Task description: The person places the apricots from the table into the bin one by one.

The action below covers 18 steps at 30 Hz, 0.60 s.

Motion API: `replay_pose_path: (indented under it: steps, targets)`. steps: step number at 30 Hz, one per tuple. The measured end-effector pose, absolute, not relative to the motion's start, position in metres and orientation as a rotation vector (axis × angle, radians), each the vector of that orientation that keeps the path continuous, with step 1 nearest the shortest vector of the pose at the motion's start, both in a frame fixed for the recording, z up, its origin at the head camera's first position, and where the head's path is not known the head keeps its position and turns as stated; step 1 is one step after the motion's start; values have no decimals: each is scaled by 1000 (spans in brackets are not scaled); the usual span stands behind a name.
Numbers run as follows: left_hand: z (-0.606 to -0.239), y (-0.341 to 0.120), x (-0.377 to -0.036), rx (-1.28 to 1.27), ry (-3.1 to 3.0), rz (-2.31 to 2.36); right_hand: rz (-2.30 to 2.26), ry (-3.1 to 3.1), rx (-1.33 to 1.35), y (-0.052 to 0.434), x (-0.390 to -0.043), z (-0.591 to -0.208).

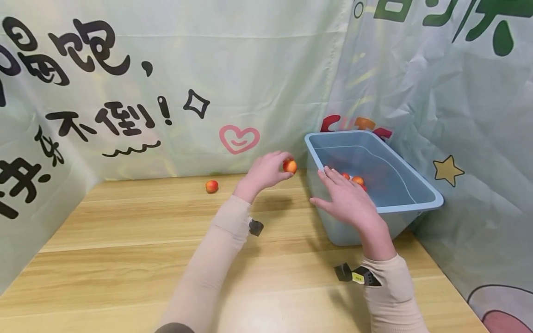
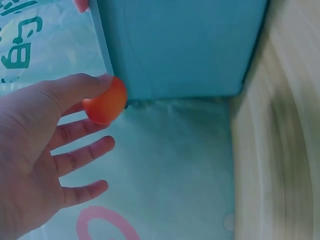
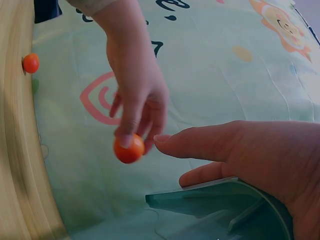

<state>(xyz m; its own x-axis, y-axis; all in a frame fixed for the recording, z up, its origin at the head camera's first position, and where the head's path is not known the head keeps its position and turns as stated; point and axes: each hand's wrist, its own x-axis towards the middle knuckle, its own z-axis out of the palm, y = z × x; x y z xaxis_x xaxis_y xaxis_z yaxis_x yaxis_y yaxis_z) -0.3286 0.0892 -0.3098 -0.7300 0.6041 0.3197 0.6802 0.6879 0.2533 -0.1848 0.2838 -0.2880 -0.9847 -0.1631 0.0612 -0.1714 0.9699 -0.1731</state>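
Right hand (image 1: 347,201) over bin (image 1: 420,206) rim, hiding fruit (image 1: 357,180) inside.

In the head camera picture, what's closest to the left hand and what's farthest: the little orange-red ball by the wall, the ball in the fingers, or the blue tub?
From the left hand:
1. The orange-red ball in its fingertips, pinched, so touching.
2. The blue tub, just to the right of that ball, with the right hand resting on its near rim.
3. The orange-red ball on the table, off to the left near the back wall.
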Motion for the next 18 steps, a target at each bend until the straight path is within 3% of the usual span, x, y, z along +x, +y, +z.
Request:
replay_pose_path:
  steps: [18]
  targets:
    - [-290,139,-339,-1003,-2533,-675,250,-3075,272,284,-185,-288]
